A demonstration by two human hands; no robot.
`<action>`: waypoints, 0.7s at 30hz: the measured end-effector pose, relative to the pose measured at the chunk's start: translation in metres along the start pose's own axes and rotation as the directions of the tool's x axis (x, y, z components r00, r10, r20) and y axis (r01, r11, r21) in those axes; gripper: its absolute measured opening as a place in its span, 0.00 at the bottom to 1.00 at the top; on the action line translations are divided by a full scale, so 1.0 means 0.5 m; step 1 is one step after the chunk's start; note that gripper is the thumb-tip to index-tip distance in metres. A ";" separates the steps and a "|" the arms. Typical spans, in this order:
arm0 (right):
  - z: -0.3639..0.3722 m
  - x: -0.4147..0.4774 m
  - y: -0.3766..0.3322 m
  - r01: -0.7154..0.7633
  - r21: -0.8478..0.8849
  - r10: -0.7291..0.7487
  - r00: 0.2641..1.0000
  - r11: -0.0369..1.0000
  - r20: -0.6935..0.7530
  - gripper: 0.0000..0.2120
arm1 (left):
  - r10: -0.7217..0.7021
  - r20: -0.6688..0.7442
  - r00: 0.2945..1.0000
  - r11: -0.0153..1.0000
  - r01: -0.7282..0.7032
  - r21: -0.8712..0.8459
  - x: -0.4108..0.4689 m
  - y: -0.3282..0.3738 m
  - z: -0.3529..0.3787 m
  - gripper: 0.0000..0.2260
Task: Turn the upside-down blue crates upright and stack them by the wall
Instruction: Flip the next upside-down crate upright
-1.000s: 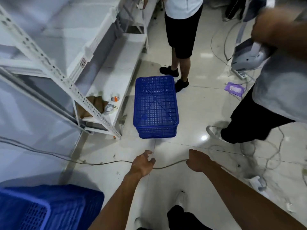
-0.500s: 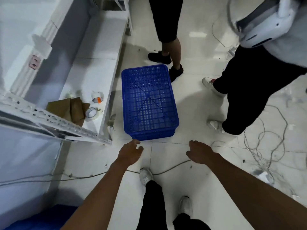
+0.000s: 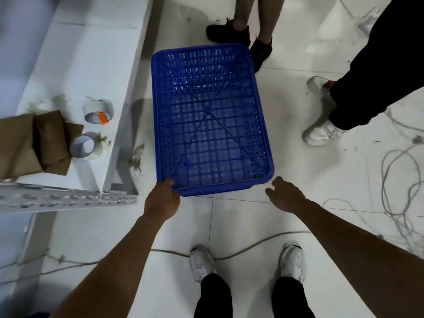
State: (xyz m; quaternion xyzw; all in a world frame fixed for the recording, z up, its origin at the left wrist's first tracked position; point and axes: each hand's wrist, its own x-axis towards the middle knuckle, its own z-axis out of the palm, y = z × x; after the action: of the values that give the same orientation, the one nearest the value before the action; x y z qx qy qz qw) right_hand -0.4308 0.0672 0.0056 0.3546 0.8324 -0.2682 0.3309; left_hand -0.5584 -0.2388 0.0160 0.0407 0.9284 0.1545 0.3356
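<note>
- My left hand (image 3: 161,200) has hold of the near left corner of the blue crate (image 3: 211,118); its fingers (image 3: 171,182) are curled over the corner's rim.
- My right hand (image 3: 285,195) holds nothing. Its fingers are loosely bent and spread, just beside the crate's near right corner, with a gap of floor showing between them and the plastic.
- The blue crate lies upside down on the white tile floor (image 3: 298,171), its gridded base facing up with two ribs crossing it corner to corner. Its long sides run from near to far.
- Left of the crate, just beside it, stands a low white shelf (image 3: 91,65).
- On the shelf lie two tape rolls (image 3: 98,111), with pieces of brown cardboard (image 3: 34,143) to their left.
- At the near edge my white shoes (image 3: 202,263) stand on the tiles, and a thin cable (image 3: 252,244) runs across the floor just past them.
- A tangle of cables (image 3: 401,203) lies at the right.
- At the crate's far right corner a person's black shoes (image 3: 229,33) stand close to it.
- Further right, another person's white shoe (image 3: 321,131) is well apart from it.
</note>
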 end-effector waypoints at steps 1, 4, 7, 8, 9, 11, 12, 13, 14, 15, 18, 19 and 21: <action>0.006 0.028 0.007 -0.012 0.019 0.012 0.999 1.000 -0.039 0.24 | -0.008 -0.057 0.998 1.000 0.007 -0.012 0.026 -0.006 0.011 0.18; 0.024 0.128 0.020 -0.028 0.106 0.047 0.982 0.994 -0.183 0.24 | -0.008 -0.239 0.971 0.999 0.000 -0.036 0.104 -0.018 0.054 0.20; 0.048 0.193 0.024 0.004 0.198 0.037 0.979 0.980 -0.202 0.17 | -0.028 -0.285 0.958 1.000 0.031 0.005 0.148 -0.022 0.086 0.27; 0.056 0.204 0.026 0.005 0.228 0.044 0.977 0.974 -0.209 0.15 | -0.037 -0.299 0.954 0.999 0.044 0.015 0.153 -0.024 0.095 0.29; 0.062 0.210 0.028 0.009 0.256 0.050 0.973 0.967 -0.224 0.14 | -0.040 -0.317 0.948 0.998 0.050 0.023 0.156 -0.025 0.103 0.30; 0.069 0.216 0.033 0.030 0.301 0.047 0.968 0.953 -0.247 0.13 | -0.009 -0.359 0.933 0.997 0.034 0.062 0.160 -0.033 0.117 0.29; 0.068 0.217 0.035 0.040 0.315 0.041 0.968 0.948 -0.246 0.13 | 0.003 -0.371 0.928 0.997 0.028 0.077 0.163 -0.037 0.121 0.28; 0.066 0.218 0.037 0.046 0.323 0.035 0.970 0.945 -0.240 0.12 | -0.002 -0.380 0.925 0.996 0.035 0.080 0.164 -0.038 0.122 0.26; 0.064 0.218 0.037 0.050 0.329 0.031 0.971 0.943 -0.237 0.12 | -0.021 -0.384 0.923 0.997 0.050 0.066 0.164 -0.037 0.120 0.25; 0.061 0.217 0.037 0.048 0.332 0.033 0.971 0.942 -0.235 0.13 | -0.051 -0.378 0.925 0.997 0.070 0.035 0.162 -0.030 0.115 0.25; 0.055 0.199 0.042 0.013 0.330 0.069 0.969 0.944 -0.236 0.15 | -0.133 -0.337 0.932 0.991 0.116 -0.072 0.140 -0.001 0.109 0.27; 0.053 0.189 0.047 0.000 0.325 0.079 0.970 0.946 -0.230 0.16 | -0.151 -0.322 0.935 0.988 0.127 -0.093 0.129 0.008 0.111 0.28; 0.053 0.166 0.066 -0.032 0.321 0.102 0.974 0.946 -0.201 0.16 | -0.164 -0.293 0.942 0.985 0.142 -0.096 0.105 0.014 0.123 0.27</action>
State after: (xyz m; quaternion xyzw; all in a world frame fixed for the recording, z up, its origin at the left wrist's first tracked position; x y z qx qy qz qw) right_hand -0.4399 0.1033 -0.0796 0.4580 0.7969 -0.3466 0.1871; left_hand -0.5600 -0.2066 -0.0588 -0.0676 0.9626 0.1663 0.2030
